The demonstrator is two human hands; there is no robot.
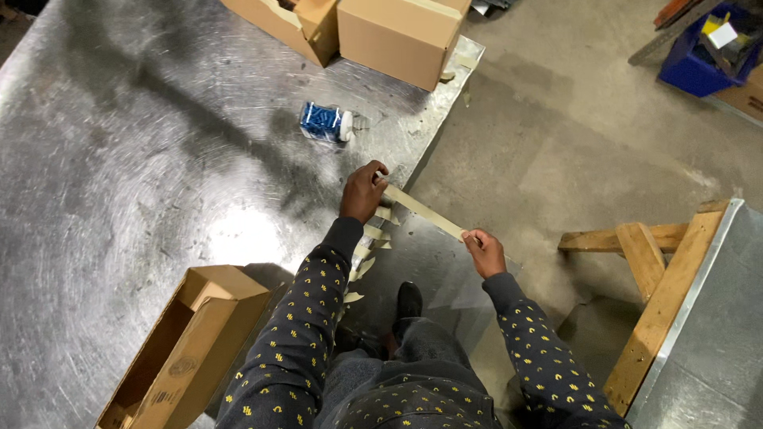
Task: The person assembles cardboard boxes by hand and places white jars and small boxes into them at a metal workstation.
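Hands pinch a tan tape strip (424, 212) at frame centre: left hand (364, 191) closed on its upper end at the metal worktop (143, 159) edge, right hand (486, 252) closed on the lower end over the floor. Short tape strips (372, 242) hang along the edge. Blue tape dispenser (325, 123) above, open cardboard box (187, 345) lower left.

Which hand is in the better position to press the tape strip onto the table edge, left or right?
Probably the left. The left hand holds its end of the tape strip right at the metal table edge, beside other strips hanging there. The right hand holds the far end out over the floor.
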